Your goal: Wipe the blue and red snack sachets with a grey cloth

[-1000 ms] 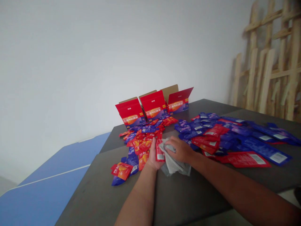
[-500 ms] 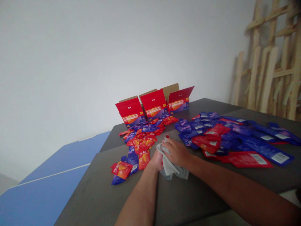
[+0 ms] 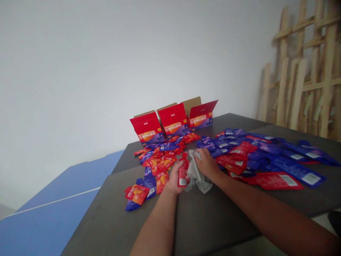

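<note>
A red sachet (image 3: 183, 173) with a white barcode label lies in my left hand (image 3: 174, 179), its fingers closed around it. Just to its right, my right hand (image 3: 206, 163) grips a crumpled grey cloth (image 3: 197, 176) that hangs down beside the sachet. To the left of my hands runs a trail of red sachets (image 3: 163, 164) and blue sachets (image 3: 150, 182) on the dark table. A larger heap of mostly blue pouches (image 3: 271, 145), mixed with red ones (image 3: 279, 180), is spread to the right.
Three red cartons with raised flaps, a left one (image 3: 149, 137), a middle one (image 3: 174, 128) and a right one (image 3: 201, 121), stand at the back of the dark table (image 3: 213, 220). A blue table (image 3: 66, 188) adjoins on the left. Wooden frames (image 3: 301, 71) lean by the wall.
My right hand and the cloth have moved right, off the red sachet in my left hand. The sachet was mostly covered by the cloth before and now shows its barcode side.
</note>
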{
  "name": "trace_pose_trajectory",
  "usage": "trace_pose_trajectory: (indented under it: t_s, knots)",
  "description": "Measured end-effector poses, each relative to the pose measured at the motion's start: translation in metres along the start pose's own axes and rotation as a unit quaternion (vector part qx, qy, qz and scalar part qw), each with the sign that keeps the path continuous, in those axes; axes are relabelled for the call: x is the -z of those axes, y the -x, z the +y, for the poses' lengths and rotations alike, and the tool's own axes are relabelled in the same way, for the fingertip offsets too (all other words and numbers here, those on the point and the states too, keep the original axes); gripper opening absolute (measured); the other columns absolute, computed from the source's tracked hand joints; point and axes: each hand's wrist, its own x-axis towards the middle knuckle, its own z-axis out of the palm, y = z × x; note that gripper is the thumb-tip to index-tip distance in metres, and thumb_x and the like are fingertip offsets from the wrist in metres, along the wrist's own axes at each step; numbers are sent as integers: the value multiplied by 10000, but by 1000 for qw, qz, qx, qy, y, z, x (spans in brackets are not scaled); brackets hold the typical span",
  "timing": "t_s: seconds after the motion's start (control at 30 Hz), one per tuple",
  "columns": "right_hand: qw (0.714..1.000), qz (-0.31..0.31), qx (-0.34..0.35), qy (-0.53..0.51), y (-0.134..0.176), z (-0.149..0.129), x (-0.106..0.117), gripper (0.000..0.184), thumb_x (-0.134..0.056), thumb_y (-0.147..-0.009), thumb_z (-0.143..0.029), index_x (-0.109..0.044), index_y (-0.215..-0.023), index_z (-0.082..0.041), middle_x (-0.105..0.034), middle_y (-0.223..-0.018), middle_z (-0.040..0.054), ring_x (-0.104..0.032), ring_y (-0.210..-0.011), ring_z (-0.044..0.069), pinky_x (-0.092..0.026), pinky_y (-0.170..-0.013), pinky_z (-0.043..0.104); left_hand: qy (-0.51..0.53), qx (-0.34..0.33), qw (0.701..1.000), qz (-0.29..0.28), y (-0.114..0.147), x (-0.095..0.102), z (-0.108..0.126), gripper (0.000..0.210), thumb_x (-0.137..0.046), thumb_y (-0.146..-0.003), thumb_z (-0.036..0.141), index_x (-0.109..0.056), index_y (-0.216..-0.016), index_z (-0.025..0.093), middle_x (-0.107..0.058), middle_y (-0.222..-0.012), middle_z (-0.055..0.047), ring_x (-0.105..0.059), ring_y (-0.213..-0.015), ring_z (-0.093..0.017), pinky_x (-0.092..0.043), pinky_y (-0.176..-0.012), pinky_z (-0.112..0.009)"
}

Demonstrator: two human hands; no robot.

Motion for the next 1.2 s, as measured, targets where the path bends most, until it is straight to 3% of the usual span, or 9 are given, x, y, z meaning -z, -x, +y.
trace_pose_trajectory:
  t_s: [0.1,0.23,0.4,0.5,0.7,0.87,1.0,1.1,1.2]
  knots:
    - [996,-64,33,48,4,1,0,208,-536,-860,-280,-570,-1040,-183,-536,-965,87,-542,-928,216,-440,-789,314,84,-42,995,-19,0,0,9,344,-512,-799,440,-635,-895,134,-594,-655,-43,-553,-547,-117,-480,-545,-233]
    - [986,-91,124,64,10,-12,6,440,-593,-805,-284,-526,-1232,-209,-531,-1125,106,-486,-1051,250,-394,-879,380,124,-75,989,14,-5,0,10,299,-485,-793,385,-628,-941,167,-663,-826,-74,-636,-794,-186,-522,-759,-328]
    - [951,-154,265,25,15,-29,15,559,-627,-764,-272,-496,-1305,-227,-494,-1293,102,-440,-1142,271,-333,-973,442,108,-59,991,55,-8,-1,1,260,-487,-812,400,-624,-823,179,-664,-748,-47,-628,-719,-168,-501,-769,-291]
    - [943,-171,285,4,17,-30,12,523,-607,-789,-269,-511,-1301,-218,-538,-1257,94,-468,-1114,267,-356,-971,446,82,-52,993,60,-10,-3,-6,276,-503,-832,421,-620,-817,171,-657,-747,-43,-622,-730,-161,-482,-777,-265]
    - [962,-101,248,-53,6,-11,11,502,-479,-862,-204,-448,-1363,-191,-538,-1272,114,-488,-1148,233,-417,-960,397,-12,-135,991,-17,-19,-5,-18,551,-393,-864,612,-575,-1149,178,-659,-997,-83,-600,-992,-216,-419,-902,-326]
    - [986,-20,167,16,-27,21,36,559,-443,-808,-87,-450,-1360,-176,-521,-1278,113,-461,-1179,232,-383,-1008,394,-72,-124,990,10,-24,0,-19,664,-340,-857,658,-450,-1299,176,-616,-882,-53,-587,-913,-183,-380,-905,-306]
    - [981,-92,65,158,-62,58,68,527,-470,-798,-79,-512,-1312,-188,-563,-1198,123,-500,-1106,245,-399,-963,360,-101,-122,987,5,-26,2,-19,641,-296,-876,645,-474,-1268,170,-586,-860,-47,-565,-904,-175,-376,-895,-294]
    - [945,-180,-13,275,-80,91,97,436,-459,-842,-102,-577,-1248,-207,-581,-1126,152,-530,-1044,260,-391,-928,371,-114,-122,986,0,-27,3,-20,641,-287,-876,648,-506,-1237,166,-574,-860,-48,-554,-898,-171,-374,-893,-288]
    - [907,-238,-71,340,-84,127,122,430,-631,-800,-285,-599,-1226,-234,-550,-1144,179,-502,-1084,327,-382,-925,436,-125,-119,985,-2,-29,5,-21,645,-281,-872,657,-534,-1214,172,-564,-857,-44,-543,-885,-167,-368,-899,-291]
